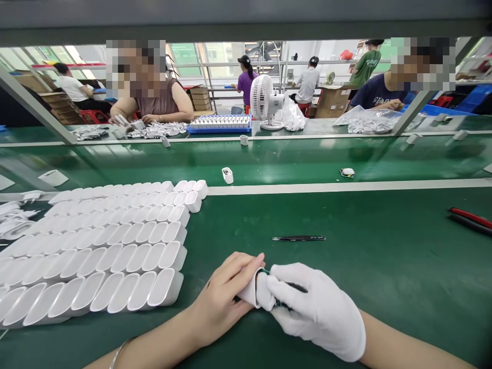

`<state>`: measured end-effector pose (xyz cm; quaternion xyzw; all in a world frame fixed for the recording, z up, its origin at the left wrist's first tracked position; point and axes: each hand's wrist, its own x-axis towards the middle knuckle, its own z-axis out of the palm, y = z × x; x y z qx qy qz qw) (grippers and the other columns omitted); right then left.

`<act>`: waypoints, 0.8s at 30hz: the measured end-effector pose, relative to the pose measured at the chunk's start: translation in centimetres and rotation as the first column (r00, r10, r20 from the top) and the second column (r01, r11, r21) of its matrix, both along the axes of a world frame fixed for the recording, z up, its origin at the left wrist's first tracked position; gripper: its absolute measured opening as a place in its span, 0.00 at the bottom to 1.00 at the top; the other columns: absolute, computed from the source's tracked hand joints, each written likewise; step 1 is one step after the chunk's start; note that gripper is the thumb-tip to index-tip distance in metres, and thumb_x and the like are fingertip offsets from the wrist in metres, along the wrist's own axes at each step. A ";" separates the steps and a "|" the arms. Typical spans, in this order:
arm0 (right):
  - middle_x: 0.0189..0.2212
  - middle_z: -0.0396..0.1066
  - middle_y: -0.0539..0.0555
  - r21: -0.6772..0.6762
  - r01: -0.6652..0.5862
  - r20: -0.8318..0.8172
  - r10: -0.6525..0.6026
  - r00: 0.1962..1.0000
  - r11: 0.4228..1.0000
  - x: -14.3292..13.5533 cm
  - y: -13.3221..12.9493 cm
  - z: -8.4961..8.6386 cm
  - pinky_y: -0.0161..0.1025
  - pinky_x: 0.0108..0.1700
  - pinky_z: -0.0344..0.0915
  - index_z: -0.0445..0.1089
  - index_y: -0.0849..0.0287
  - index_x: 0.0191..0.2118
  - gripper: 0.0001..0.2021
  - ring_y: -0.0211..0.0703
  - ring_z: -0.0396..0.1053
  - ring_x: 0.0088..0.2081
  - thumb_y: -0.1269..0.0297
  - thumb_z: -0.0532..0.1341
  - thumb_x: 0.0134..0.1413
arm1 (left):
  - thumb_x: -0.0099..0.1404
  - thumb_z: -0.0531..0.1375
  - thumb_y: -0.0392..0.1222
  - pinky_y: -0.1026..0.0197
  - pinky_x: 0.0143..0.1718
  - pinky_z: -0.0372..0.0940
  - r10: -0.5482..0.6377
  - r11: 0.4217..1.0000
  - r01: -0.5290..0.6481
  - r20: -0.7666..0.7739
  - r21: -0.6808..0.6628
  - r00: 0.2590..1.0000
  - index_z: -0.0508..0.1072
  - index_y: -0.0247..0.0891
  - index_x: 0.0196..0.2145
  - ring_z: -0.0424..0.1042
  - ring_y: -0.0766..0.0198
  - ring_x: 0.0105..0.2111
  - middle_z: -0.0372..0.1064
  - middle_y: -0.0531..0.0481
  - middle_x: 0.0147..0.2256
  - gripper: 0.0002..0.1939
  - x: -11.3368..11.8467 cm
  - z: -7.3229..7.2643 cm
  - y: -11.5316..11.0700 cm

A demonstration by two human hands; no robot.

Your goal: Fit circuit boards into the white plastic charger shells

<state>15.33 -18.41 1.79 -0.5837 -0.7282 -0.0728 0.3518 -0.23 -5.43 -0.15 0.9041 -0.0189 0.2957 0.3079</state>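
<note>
Near the front middle of the green table, my left hand (226,294) is bare and wrapped round a white plastic housing (250,292), its open end facing right. My right hand (313,305), in a white glove, pinches a part at that opening; a bit of green shows between the fingers, and most of the part is hidden. Black tweezers (300,238) lie flat beyond my hands. Rows of white housings (165,287) stand close together on the left.
A white rail (346,187) divides the table from a green belt (292,164) carrying an open housing (227,175) and a small circuit part (347,172). Red-and-black pliers (471,220) lie far right. People sit opposite, beside a fan (261,100) and a blue tray (219,130).
</note>
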 end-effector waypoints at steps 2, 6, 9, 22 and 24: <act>0.26 0.66 0.49 0.012 0.017 0.068 -0.018 0.998 1.000 -0.2 0.0 -0.2 0.34 0.23 0.61 0.65 0.56 0.35 0.09 0.38 0.61 0.25 0.76 0.54 0.49 | 0.63 0.57 0.26 0.55 0.44 0.63 -0.008 1.000 0.008 -0.014 0.010 1.000 0.51 0.38 0.63 0.64 0.57 0.45 0.64 0.40 0.46 0.34 -0.1 0.0 0.0; 0.25 0.66 0.49 0.020 0.008 0.095 -0.010 0.995 1.000 -0.3 0.0 -0.4 0.34 0.21 0.58 0.65 0.55 0.34 0.09 0.38 0.61 0.23 0.75 0.55 0.48 | 0.63 0.57 0.26 0.55 0.44 0.64 -0.030 0.999 0.031 -0.009 0.037 0.999 0.51 0.38 0.63 0.64 0.57 0.44 0.65 0.40 0.46 0.34 -0.1 -0.1 -0.2; 0.37 0.70 0.55 0.039 0.030 0.058 -0.032 0.998 0.999 0.0 -0.3 -0.5 0.37 0.32 0.67 0.65 0.56 0.42 0.11 0.44 0.69 0.34 0.69 0.57 0.51 | 0.62 0.58 0.27 0.56 0.43 0.64 0.011 1.000 -0.011 -0.004 -0.009 1.000 0.51 0.40 0.63 0.65 0.57 0.44 0.66 0.41 0.46 0.35 0.0 0.0 -0.4; 0.58 0.59 0.61 0.058 -0.072 0.017 0.071 0.997 0.996 1.3 -0.3 -0.8 0.46 0.58 0.57 0.50 0.60 0.62 0.24 0.49 0.55 0.60 0.59 0.50 0.63 | 0.47 0.72 0.42 0.56 0.47 0.64 0.136 0.852 -0.204 -0.172 -0.482 0.976 0.69 0.49 0.52 0.66 0.55 0.45 0.69 0.49 0.44 0.34 -0.3 0.9 -1.1; 0.55 0.63 0.59 0.047 0.191 -0.039 -0.189 0.981 0.981 3.4 0.1 -0.9 0.48 0.55 0.60 0.57 0.57 0.59 0.21 0.50 0.59 0.57 0.63 0.52 0.60 | 0.51 0.70 0.45 0.53 0.53 0.61 0.039 0.753 -0.221 -0.293 -0.619 0.955 0.67 0.49 0.55 0.64 0.53 0.51 0.65 0.47 0.51 0.33 -0.2 1.0 -1.0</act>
